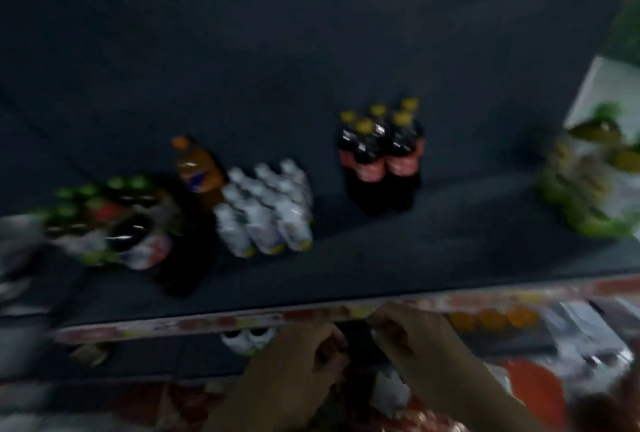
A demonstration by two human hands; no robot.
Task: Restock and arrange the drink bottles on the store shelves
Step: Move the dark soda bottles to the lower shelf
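Looking down on a dark store shelf (381, 251), we see the whole frame smeared w/ motion blur. Far left: a wrapped pack of green-capped bottles (107, 220), lying tilted, labels red, white and black. Just beside it stands a single orange bottle (199, 172) w/ an orange cap, and a dark bottle (187, 258) lies in front of it near the shelf edge. Next, touching the orange one, a pack of clear bottles (265, 210), approx. three rows deep, leaning back. Center-right, well apart from that pack, a cluster of dark cola bottles (381, 158) w/ yellow caps and red labels stands upright. Far right: a pack of green bottles (588, 189) at the shelf's end, partly cut off by the frame.

Below the shelf's red-and-yellow price strip (242, 320), our two hands meet at bottom center. Left hand (294, 362) and right hand (408, 338) both reach to a dark object (360, 338) between them, just under the shelf lip; fingers curl toward it, but w/ the blur we cannot tell whether either grip is clenched on it or loose. Right of the hands, orange caps (491, 319) show on the lower level.
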